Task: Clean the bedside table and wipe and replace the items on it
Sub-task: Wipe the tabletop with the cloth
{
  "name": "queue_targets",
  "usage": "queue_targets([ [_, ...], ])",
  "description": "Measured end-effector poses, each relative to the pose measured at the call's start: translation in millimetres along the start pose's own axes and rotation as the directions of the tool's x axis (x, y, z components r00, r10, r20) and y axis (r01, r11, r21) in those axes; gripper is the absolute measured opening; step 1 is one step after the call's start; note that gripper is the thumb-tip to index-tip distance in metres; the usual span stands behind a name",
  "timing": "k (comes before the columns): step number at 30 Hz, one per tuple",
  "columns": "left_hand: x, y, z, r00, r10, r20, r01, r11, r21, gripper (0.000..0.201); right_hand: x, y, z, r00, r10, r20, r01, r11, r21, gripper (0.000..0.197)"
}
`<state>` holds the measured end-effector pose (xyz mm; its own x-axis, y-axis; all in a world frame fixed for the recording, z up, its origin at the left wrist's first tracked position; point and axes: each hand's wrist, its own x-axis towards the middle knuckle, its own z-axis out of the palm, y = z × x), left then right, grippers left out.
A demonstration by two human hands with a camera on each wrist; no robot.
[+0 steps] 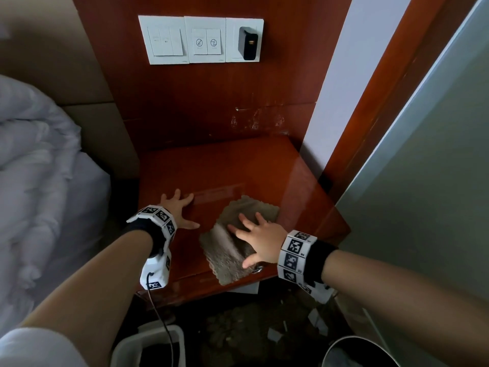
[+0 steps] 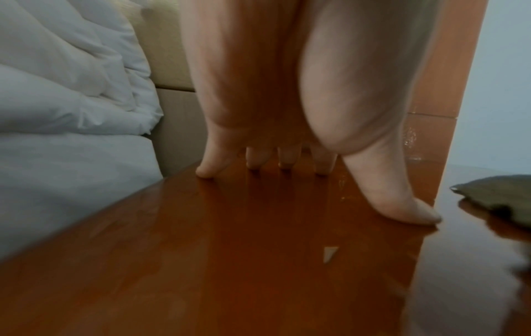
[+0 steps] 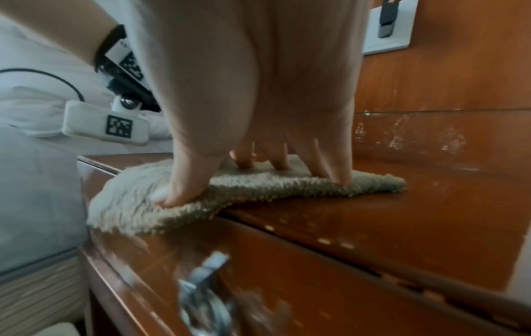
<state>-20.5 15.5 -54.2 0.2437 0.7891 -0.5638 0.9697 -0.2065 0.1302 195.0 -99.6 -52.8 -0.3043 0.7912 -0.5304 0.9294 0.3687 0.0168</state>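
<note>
Nearest you, your right hand (image 1: pixel 260 241) lies flat on the cloth (image 1: pixel 238 239), fingers spread wide and pressing it onto the near right part of the bedside table (image 1: pixel 264 168); the cloth's near edge hangs a little over the front rim, above the drawer handle (image 3: pixel 207 293). Your left hand (image 1: pixel 177 209) is just left of it, fingers splayed, only the tips braced on bare wood near the left edge.

By the look of it you are midway through wiping the top. No items stand on it, so wiping and replacing them seems still ahead.

The wood is glossy and reflective. Further back, the wall panel (image 1: pixel 211 102) shows pale scuffs, with switches (image 1: pixel 185 39) above. The bed (image 1: pixel 39 168) is left, a glass panel (image 1: pixel 423 154) right, bins (image 1: pixel 148 348) on the floor near you.
</note>
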Motion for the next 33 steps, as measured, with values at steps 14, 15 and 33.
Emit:
queue_targets([
  [14,-5,7,5,1.000,-0.019,-0.010,0.019,1.000,0.023,0.097,-44,90,24,0.975,0.213,0.058,-0.213,0.977,-0.001,0.093],
  [15,-6,7,7,1.000,-0.016,-0.010,0.016,1.000,0.025,0.098,-47,96,27,0.970,0.238,0.059,-0.239,0.971,0.004,0.094],
  [33,-5,17,-1,0.999,0.008,0.032,-0.009,1.000,0.021,0.107,-44,144,14,0.877,0.449,0.173,-0.481,0.809,0.338,0.100],
])
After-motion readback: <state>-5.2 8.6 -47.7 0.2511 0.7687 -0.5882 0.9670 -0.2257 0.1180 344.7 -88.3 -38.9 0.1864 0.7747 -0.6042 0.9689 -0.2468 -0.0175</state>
